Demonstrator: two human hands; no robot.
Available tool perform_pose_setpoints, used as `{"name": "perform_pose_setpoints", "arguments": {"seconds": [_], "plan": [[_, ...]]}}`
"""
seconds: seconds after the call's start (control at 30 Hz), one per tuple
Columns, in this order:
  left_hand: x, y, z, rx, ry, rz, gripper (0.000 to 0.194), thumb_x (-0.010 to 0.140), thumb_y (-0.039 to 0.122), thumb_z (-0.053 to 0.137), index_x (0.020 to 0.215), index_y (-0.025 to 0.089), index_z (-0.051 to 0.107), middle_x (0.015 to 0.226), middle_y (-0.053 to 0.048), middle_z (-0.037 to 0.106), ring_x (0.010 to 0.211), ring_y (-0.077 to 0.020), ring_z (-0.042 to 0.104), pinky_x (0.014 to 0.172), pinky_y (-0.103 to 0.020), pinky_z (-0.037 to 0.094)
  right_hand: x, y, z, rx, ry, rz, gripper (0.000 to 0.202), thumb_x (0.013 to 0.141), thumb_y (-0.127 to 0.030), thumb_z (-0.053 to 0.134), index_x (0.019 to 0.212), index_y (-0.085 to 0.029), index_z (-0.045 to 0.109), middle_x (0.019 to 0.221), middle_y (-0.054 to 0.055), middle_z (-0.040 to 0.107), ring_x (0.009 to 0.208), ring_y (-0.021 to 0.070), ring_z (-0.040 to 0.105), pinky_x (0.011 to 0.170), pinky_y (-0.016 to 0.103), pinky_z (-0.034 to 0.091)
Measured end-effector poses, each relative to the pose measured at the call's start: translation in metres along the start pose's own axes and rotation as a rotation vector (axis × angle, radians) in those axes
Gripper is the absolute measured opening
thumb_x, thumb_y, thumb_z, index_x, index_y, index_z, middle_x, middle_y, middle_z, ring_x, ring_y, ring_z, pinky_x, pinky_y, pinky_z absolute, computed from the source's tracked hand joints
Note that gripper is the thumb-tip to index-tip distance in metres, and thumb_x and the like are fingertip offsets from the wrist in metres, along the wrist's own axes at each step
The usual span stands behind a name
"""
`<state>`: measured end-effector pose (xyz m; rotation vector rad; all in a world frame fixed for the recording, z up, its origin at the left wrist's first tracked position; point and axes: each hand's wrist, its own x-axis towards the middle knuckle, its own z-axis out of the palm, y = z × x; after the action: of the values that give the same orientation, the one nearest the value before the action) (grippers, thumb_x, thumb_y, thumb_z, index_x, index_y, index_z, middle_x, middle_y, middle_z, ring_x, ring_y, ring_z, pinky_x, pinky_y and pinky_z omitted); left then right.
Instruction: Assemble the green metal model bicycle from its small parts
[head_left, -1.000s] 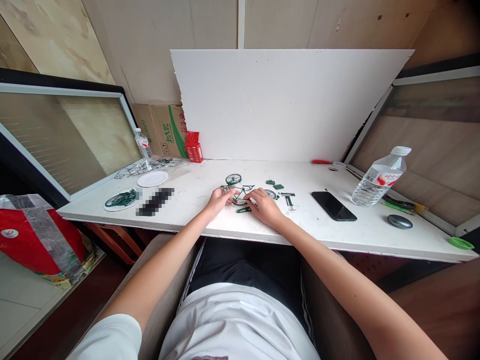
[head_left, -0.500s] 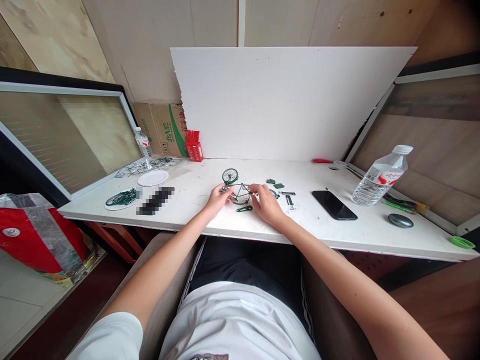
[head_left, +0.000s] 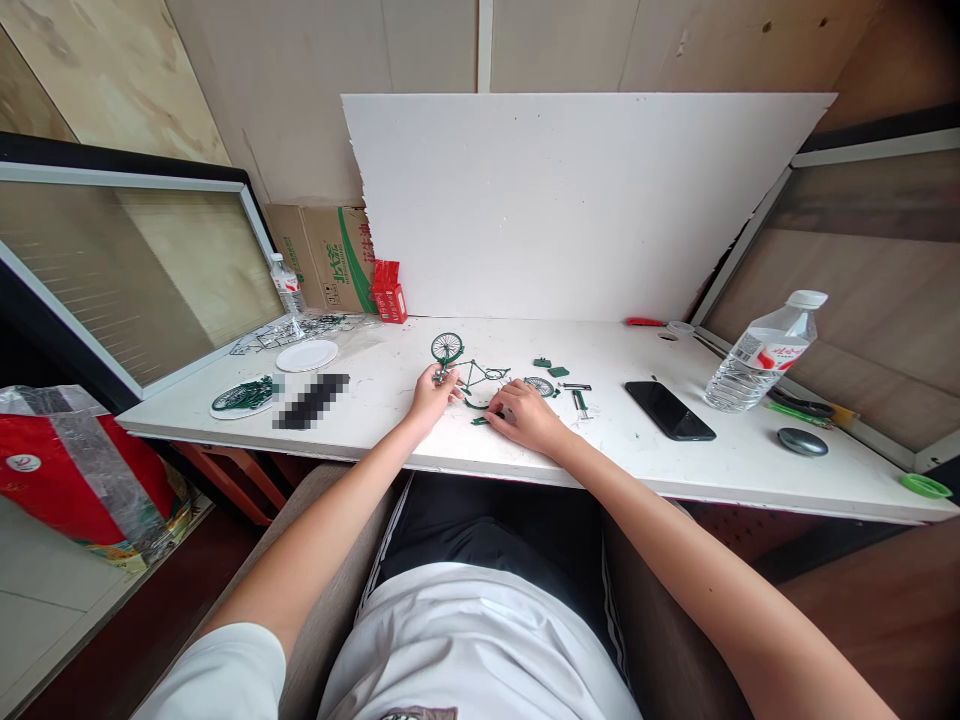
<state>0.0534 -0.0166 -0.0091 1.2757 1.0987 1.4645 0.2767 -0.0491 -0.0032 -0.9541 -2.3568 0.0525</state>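
Our hands are busy with a little green bike

We have both hands at the middle of the frame, over the white bench [head_left: 420, 445]. Our left hand [head_left: 436, 398] has its fingers pinched on the green fork part, just under the front wheel [head_left: 447, 348]. The thin green bike frame [head_left: 484, 378] is between our two hands. We can't tell if it is joined to the wheel part.

Our right hand [head_left: 521, 412] is bent down low, with its fingers at a small green piece [head_left: 480, 421]. We can't tell if they grip it or only touch it.

Just right of that hand we see the other wheel [head_left: 540, 386]. Two small green blocks [head_left: 558, 372] sit above it, and some thin dark parts [head_left: 579, 400] are to its right.

At the right of the frame are a black phone [head_left: 670, 410], a big water bottle [head_left: 765, 350] and a shiny gray oval thing [head_left: 802, 441]. On the left side, one plate [head_left: 219, 411] has a pile of green bits [head_left: 251, 394] on it. A white plate [head_left: 306, 356] is near it, and a red box [head_left: 389, 292] stands farther back.
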Motion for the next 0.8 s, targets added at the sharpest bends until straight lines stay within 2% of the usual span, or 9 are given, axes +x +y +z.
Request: {"name": "perform_pose_setpoints", "arguments": {"seconds": [0.2, 0.4, 0.6, 0.8], "plan": [[0.0011, -0.0022, -0.0001, -0.004, 0.011, 0.001, 0.028, 0.095, 0.04, 0.074, 0.104, 0.017, 0.06, 0.086, -0.003, 0.071, 0.06, -0.0093, 0.067, 0.056, -0.02, 0.048, 0.0, 0.0087, 0.0013, 0.085, -0.052, -0.084, 0.031, 0.098, -0.051, 0.071, 0.104, -0.022, 0.079, 0.097, 0.01, 0.073, 0.099, 0.0283, 0.061, 0.091, 0.041, 0.048], [0.0025, -0.004, -0.0004, -0.011, 0.006, 0.012, 0.025, 0.096, 0.037, 0.072, 0.105, 0.017, 0.061, 0.087, -0.003, 0.071, 0.059, -0.0089, 0.067, 0.055, -0.02, 0.048, 0.0011, 0.009, 0.004, 0.076, -0.016, -0.089, 0.027, 0.106, -0.038, 0.059, 0.1, -0.02, 0.078, 0.093, 0.01, 0.074, 0.096, 0.0273, 0.059, 0.091, 0.041, 0.049], [0.0029, -0.0053, -0.0005, -0.015, 0.01, 0.005, 0.031, 0.094, 0.04, 0.075, 0.107, 0.017, 0.061, 0.087, -0.003, 0.071, 0.059, -0.0093, 0.066, 0.055, -0.021, 0.047, 0.0016, 0.0043, 0.0029, 0.046, -0.006, -0.027, 0.028, 0.109, -0.024, 0.049, 0.1, -0.02, 0.075, 0.095, 0.01, 0.075, 0.096, 0.0269, 0.059, 0.089, 0.041, 0.05], [0.0038, -0.0069, -0.0011, 0.0, 0.013, 0.011, 0.034, 0.093, 0.043, 0.076, 0.108, 0.017, 0.06, 0.089, -0.004, 0.072, 0.06, -0.0096, 0.067, 0.056, -0.021, 0.048, 0.0006, 0.0048, 0.005, -0.064, 0.011, -0.008, 0.032, 0.109, -0.034, 0.049, 0.1, -0.019, 0.076, 0.094, 0.012, 0.071, 0.096, 0.0275, 0.058, 0.091, 0.042, 0.049]]}}
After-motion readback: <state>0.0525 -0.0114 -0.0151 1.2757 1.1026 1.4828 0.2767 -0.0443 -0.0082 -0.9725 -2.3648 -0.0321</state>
